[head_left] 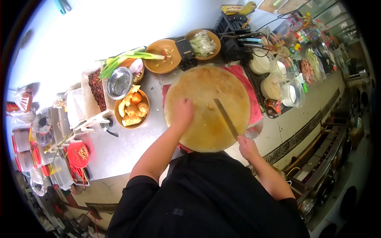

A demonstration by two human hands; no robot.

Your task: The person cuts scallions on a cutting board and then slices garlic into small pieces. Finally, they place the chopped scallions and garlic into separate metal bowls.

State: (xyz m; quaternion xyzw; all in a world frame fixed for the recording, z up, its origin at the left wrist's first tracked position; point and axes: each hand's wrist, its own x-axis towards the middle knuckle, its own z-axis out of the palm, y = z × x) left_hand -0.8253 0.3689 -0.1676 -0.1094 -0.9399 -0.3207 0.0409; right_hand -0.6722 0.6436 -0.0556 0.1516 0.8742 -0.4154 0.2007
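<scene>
A large round cutting board point(210, 131) lies on a red cloth point(256, 109) on the metal counter. My right hand point(248, 147) is wrapped round the handle of a cleaver point(226, 118), whose blade reaches over the right half of the board. Above the left part of the board is my left hand point(183, 111), its fingers curled; what they hold, if anything, is hidden. A small brownish piece point(210, 106) rests on the board between my left hand and the blade.
Behind the board stand a bowl of garlic point(158, 67), a bowl of sliced onion point(216, 37) and a black knife rack point(230, 51). A ginger bowl point(137, 125) is at left. Clear containers point(274, 88) line the right side.
</scene>
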